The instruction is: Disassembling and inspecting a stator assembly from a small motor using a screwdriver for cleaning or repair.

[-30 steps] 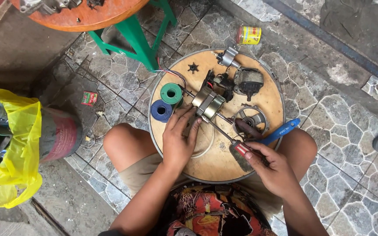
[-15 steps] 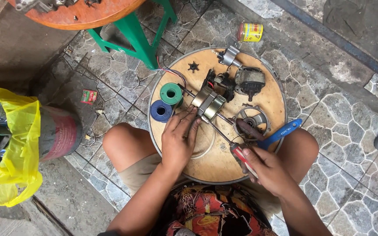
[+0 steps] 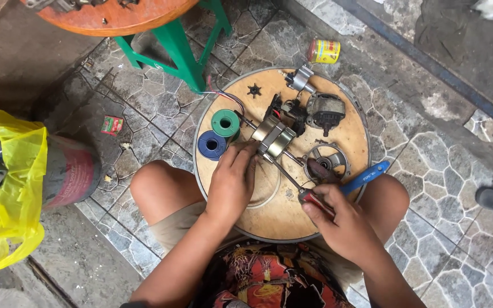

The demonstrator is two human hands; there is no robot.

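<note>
A round wooden board (image 3: pixel 281 211) rests on my knees. My left hand (image 3: pixel 232 182) presses its fingers on a small metal motor core (image 3: pixel 275 138) near the board's middle. My right hand (image 3: pixel 340 225) grips the red handle of a screwdriver (image 3: pixel 292 181) whose shaft runs up to the motor core. A green spool (image 3: pixel 225 122) and a blue spool (image 3: pixel 211 145) lie just left of my left hand.
On the board lie a dark motor part (image 3: pixel 324 111), a round metal housing (image 3: pixel 326 161), a blue-handled tool (image 3: pixel 365 177) and a small black fan piece (image 3: pixel 253 90). A green stool (image 3: pixel 181 48), a yellow tin (image 3: pixel 323 51) and a yellow bag (image 3: pixel 12 188) stand around.
My right hand has shifted slightly with the screwdriver; my left hand stays on the motor core.
</note>
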